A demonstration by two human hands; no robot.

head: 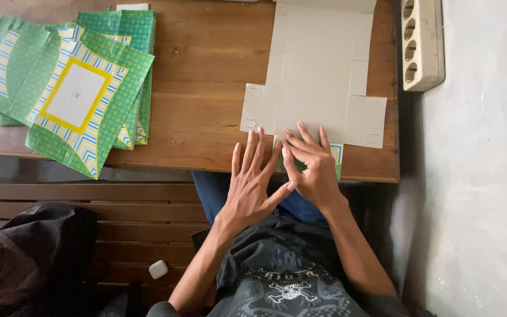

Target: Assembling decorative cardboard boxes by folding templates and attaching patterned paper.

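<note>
The left hand [252, 182] and the right hand [314, 161] lie flat with fingers spread, grasping nothing, pressing the near flap of the flat grey cardboard box [318, 76] at the front edge of the wooden desk [206, 70]. The stack of green boxes [71, 88] sits well apart on the left. The fold might go crooked if the hands push unevenly, because the flap hangs over the desk edge

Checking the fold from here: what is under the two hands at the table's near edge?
Both the left hand and right hand press flat on the near flap of the unfolded grey box blank. Green-patterned print shows beside the right hand. The crease under the palms is hidden.
</note>
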